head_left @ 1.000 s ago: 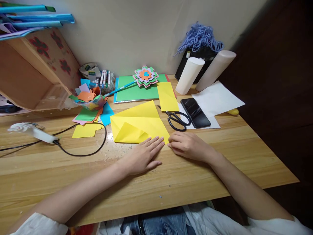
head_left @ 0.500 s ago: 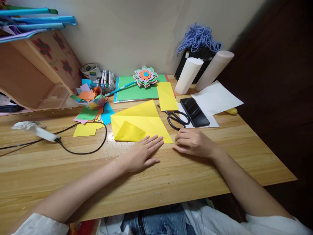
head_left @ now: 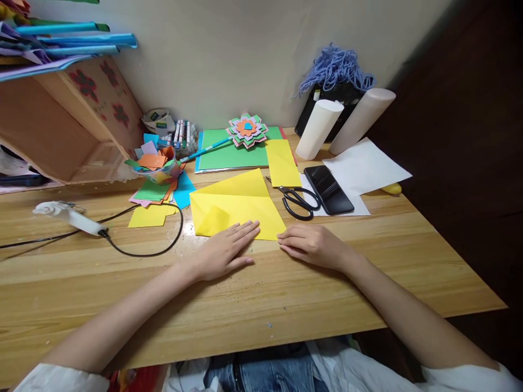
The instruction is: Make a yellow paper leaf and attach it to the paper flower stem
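Observation:
A sheet of yellow paper (head_left: 245, 204) with fold creases lies on the wooden table in front of me. My left hand (head_left: 223, 247) rests flat on its near edge, fingers stretched out. At the sheet's near right corner, the fingertips of my right hand (head_left: 310, 245) are pinched together on the paper. Just beyond that hand lie black-handled scissors (head_left: 300, 202), their blades partly under a smaller yellow paper piece (head_left: 283, 163). A black phone (head_left: 329, 189) is right of the scissors, on white paper (head_left: 365, 163).
A white glue gun (head_left: 67, 216) with a looping black cord lies at left. Behind are a cup of paper scraps (head_left: 157, 169), a paper flower (head_left: 247, 130) on green sheets (head_left: 216, 160), and two white rolls (head_left: 318, 129). A cardboard box (head_left: 102, 109) stands at back left.
My right hand has moved left onto the corner of the yellow sheet. My left hand has slid left along the near edge, and the folded flap there lies flatter. The view has shifted slightly.

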`<state>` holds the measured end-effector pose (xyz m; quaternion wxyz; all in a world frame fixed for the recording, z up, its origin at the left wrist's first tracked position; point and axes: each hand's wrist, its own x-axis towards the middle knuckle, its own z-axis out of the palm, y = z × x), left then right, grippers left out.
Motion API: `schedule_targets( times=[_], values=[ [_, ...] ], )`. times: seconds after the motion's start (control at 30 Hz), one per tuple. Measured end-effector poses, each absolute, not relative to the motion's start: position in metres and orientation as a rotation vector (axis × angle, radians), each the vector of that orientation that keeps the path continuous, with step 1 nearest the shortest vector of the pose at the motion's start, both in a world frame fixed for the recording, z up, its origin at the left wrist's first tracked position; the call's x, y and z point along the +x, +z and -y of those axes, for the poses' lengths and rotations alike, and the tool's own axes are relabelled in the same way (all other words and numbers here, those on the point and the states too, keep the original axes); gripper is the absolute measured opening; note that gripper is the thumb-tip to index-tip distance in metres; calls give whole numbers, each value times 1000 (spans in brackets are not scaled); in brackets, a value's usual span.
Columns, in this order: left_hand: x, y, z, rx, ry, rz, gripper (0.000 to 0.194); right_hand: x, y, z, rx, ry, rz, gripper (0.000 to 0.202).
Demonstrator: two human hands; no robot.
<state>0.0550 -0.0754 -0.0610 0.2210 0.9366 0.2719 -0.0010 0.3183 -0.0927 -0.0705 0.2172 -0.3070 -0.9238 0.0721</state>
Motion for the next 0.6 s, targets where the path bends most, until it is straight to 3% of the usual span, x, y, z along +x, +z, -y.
schedule_targets(
  times=[0.33, 0.6],
  values=[
    [23, -60, 62, 2620, -2, -893, 51, 318, -71, 94, -875, 223, 2563, 15],
    [7, -71, 56, 2115, 610, -1614, 70, 301, -68, 97, -1198, 468, 2335, 14]
  ],
)
